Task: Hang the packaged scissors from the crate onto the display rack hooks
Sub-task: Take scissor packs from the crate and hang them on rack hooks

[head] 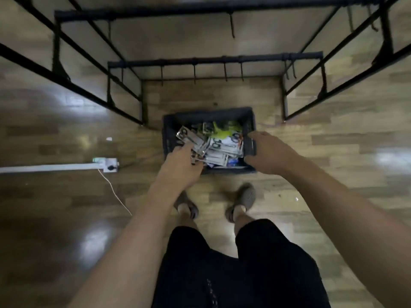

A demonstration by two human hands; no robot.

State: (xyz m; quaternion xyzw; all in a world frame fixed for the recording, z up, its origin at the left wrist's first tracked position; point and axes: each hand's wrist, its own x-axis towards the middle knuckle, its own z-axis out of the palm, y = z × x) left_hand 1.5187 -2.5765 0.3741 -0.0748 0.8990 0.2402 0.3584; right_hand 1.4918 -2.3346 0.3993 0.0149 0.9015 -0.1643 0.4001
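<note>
a person stands over a dark plastic crate (209,116) that sits on the wood-plank floor (333,152), just in front of their grey shoes (243,200) and black shorts (222,274). the crate is heaped with packaged scissors (224,147), the cards lying at all angles, one pack with a yellow-green part near the far wall. the left hand (180,165) reaches in over the near-left corner and its fingers curl round a small fan of packs (188,137) that tilts up above the heap toward the left wall (the fingertips themselves are hidden beneath the cards, and motion blur keeps the exact grip unclear). the right hand (269,154) grips the crate's right wall, thumb laid along the top of the rim and the other fingers wrapped down the outside. beyond the crate stands the black metal display rack (213,61), its lower rail carrying a row of bare hooks (225,73), with a higher rail and more hooks above it. off to the left on the floor lies a white power strip (106,164) with a thin pale cable (113,190) trailing toward the viewer.
</note>
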